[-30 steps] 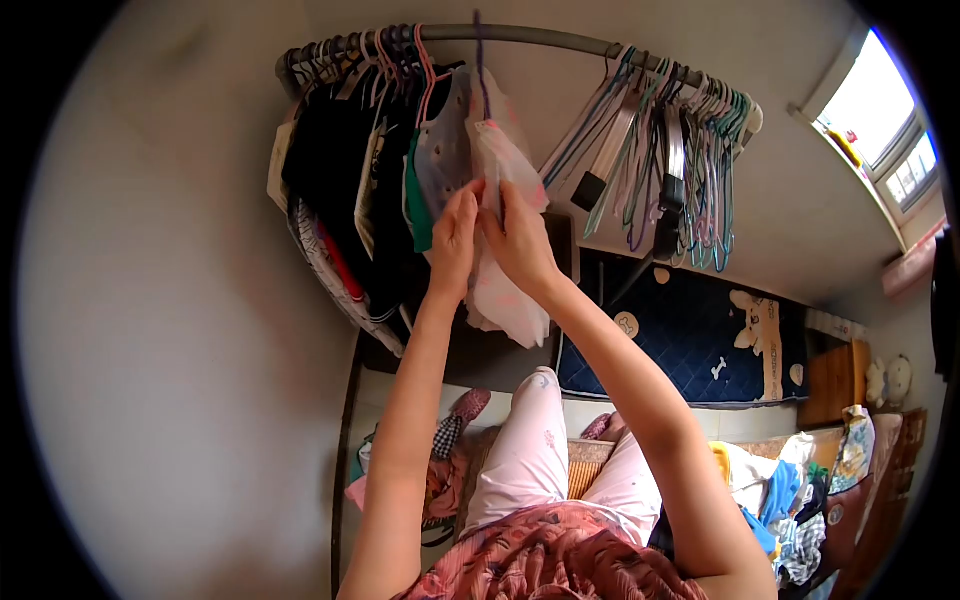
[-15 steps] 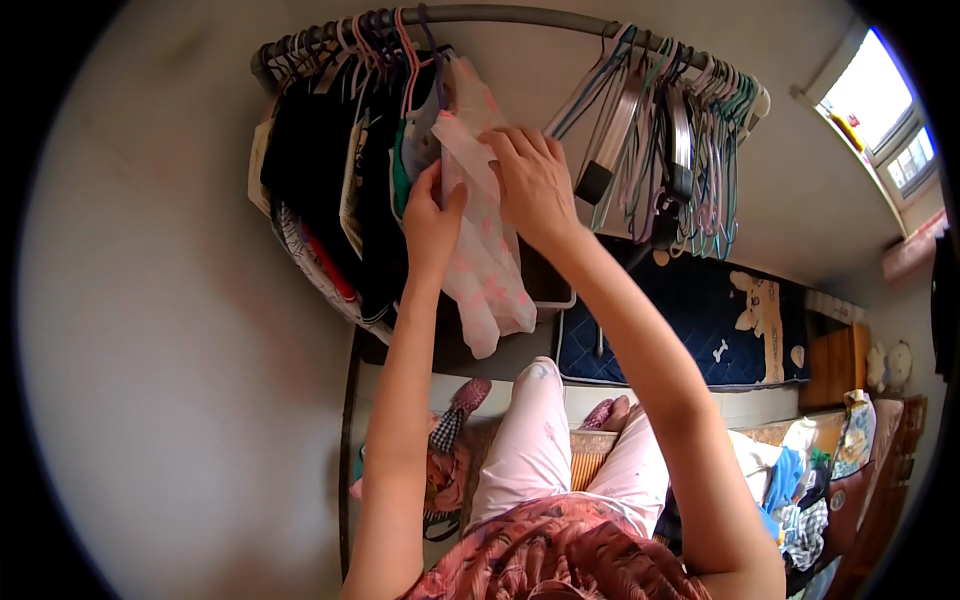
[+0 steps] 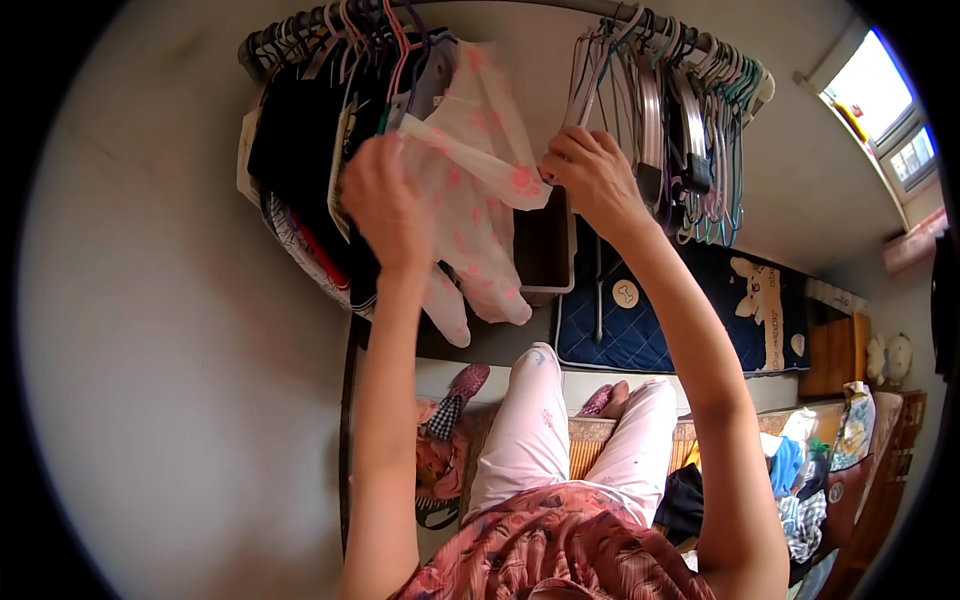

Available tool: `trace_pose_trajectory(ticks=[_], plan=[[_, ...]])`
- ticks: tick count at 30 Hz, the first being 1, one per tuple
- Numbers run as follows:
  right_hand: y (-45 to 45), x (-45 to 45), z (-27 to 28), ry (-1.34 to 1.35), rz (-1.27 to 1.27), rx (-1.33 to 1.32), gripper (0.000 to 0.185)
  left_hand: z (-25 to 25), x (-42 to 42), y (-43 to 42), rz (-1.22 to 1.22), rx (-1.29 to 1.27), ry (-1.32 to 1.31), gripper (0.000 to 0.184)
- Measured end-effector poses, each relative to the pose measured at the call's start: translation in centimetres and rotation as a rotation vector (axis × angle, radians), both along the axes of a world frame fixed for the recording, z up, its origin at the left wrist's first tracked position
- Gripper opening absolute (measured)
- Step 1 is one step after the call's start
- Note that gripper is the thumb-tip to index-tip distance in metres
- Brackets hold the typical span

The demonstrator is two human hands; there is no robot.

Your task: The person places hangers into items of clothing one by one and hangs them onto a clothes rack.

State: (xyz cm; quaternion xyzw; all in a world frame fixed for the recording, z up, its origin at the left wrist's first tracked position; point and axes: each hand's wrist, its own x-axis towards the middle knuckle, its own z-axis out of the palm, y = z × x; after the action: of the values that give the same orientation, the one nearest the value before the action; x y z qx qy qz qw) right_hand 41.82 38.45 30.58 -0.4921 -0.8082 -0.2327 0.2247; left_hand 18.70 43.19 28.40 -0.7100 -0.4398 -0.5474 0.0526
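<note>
A sheer white garment with pink prints (image 3: 470, 200) hangs from the rail on a purple hanger (image 3: 418, 50), spread between my hands. My right hand (image 3: 592, 178) pinches its right edge, fingers closed. Blurred by motion, my left hand (image 3: 385, 200) is at the garment's left edge, and its fingertips cannot be made out. Dark clothes (image 3: 295, 140) on pink and dark hangers are packed along the rail to the left of the garment.
The curved rail (image 3: 540, 5) crosses the top, with many bare hangers (image 3: 725, 150) on its right. Below lie a grey bin (image 3: 548, 250) and a dark blue mat (image 3: 650, 320). Piled clothes (image 3: 795, 470) sit at lower right, near a wooden cabinet (image 3: 835, 360).
My hands have moved apart, the left one leftward and the right one rightward. The garment is now spread wider, its right edge drawn out toward the bare hangers.
</note>
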Motion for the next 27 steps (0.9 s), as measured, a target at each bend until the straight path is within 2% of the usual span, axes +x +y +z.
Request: trace_pose_trajectory(ticks=[1,3,6,13,16,18,21,24,25,27], plan=[[0.0,0.0,-0.1,0.028,0.022,-0.004,0.005,0.3,1.2,-0.6,-0.012,0.185,0.101,0.021],[0.2,-0.1,-0.3,0.046,0.029,-0.001,0.005,-0.1,3.8,-1.1,-0.265,0.234,0.351,0.017],[0.1,-0.3,0.0,0.061,0.045,0.021,0.005,-2.2,5.8,-1.0,-0.363,-0.111,0.527,0.010],[1.0,-1.3,1.1,-0.231,-0.119,-0.016,0.005,-3.2,5.2,-1.6,-0.399,-0.034,0.386,0.008],[1.5,-2.1,1.2,-0.435,-0.074,0.016,0.007,-3.3,5.0,-1.7,-0.432,0.051,0.365,0.008],[1.6,-1.9,1.6,-0.362,-0.034,0.030,0.006,-3.6,4.6,-1.6,-0.443,0.114,0.421,0.008],[1.3,-1.8,2.1,-0.254,-0.011,0.044,0.005,-5.3,3.8,-1.1,-0.407,0.238,0.702,0.004],[0.7,-1.7,2.8,-0.253,0.002,-0.008,0.004,-8.1,3.2,0.2,-0.194,-0.053,0.937,0.014],[0.4,-1.6,3.0,-0.272,0.007,-0.036,0.005,-9.2,2.6,1.0,-0.074,-0.002,0.925,0.016],[-1.0,-1.1,3.3,-0.430,-0.200,-0.206,0.007,-10.7,0.9,2.8,0.169,0.101,0.891,0.021]])
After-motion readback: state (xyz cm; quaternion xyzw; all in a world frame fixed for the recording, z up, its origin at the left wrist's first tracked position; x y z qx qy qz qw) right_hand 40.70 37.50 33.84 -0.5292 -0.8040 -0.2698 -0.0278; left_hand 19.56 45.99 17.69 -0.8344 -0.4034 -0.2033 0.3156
